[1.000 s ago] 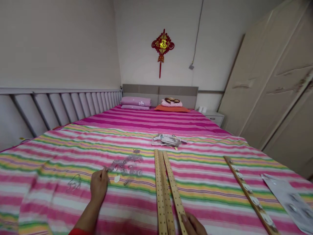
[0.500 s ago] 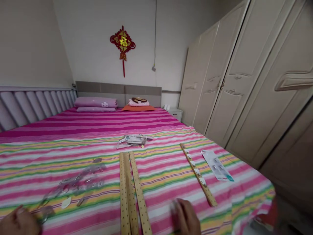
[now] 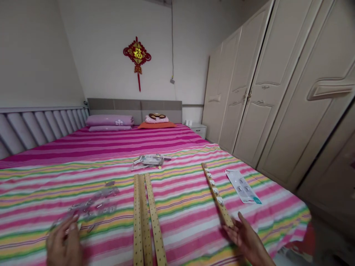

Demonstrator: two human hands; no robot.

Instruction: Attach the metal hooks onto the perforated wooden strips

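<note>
My left hand (image 3: 65,242) is closed, fingers and thumb curled together over the near side of a spread of small clear plastic packets (image 3: 97,205). Something pale shows at its fingertips, too small to make out. On the right, my right hand (image 3: 245,236) holds the near end of a perforated wooden strip (image 3: 222,212), fingers at its underside and thumb standing up beside it. Several white pieces (image 3: 215,190) sit in a row along that strip. Between my hands lie three more strips with rows of holes (image 3: 155,218), side by side.
A clear blister pack (image 3: 242,186) lies right of the held strip. Farther back is a crumpled plastic bag (image 3: 151,160) of parts. The striped sheet (image 3: 188,221) covers the bed, with folded bedding (image 3: 111,120) by the headboard (image 3: 119,107). Wardrobes (image 3: 283,92) line the right side.
My right hand has moved right and taken the near end of the strip with white pieces, which has shifted left. My left hand has moved right, over the near packets.
</note>
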